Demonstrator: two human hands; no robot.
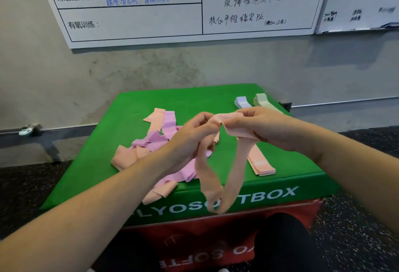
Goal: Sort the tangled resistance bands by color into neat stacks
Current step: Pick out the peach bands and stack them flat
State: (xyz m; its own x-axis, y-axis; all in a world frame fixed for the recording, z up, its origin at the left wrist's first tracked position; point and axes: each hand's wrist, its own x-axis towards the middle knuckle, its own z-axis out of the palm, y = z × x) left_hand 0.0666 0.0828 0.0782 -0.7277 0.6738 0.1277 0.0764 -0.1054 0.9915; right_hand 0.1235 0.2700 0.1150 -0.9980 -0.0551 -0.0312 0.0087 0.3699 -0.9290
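Three flat stacks I can count on the green padded box top (133, 107): a lavender-blue stack of folded bands (242, 101) and a pale green stack of folded bands (262, 99) side by side at the far right corner, and a peach stack of flattened bands (261, 162) nearer, on the right, partly hidden behind my right hand. One loose peach elastic band loop (212, 176) hangs in the air between my hands, above the near edge of the box; it looks soft, thin and slightly twisted, its lower end dangling in front of the white lettering on the box side. My left hand (194, 133) pinches the band's top with curled fingers, and my right hand (257, 125) grips the same bunched top edge just beside it. One tangled heap of pink-purple and peach bands (151, 142) lies on the left half of the box; I cannot count its bands. Two whiteboards (140, 19) with handwriting hang on the grey wall behind.
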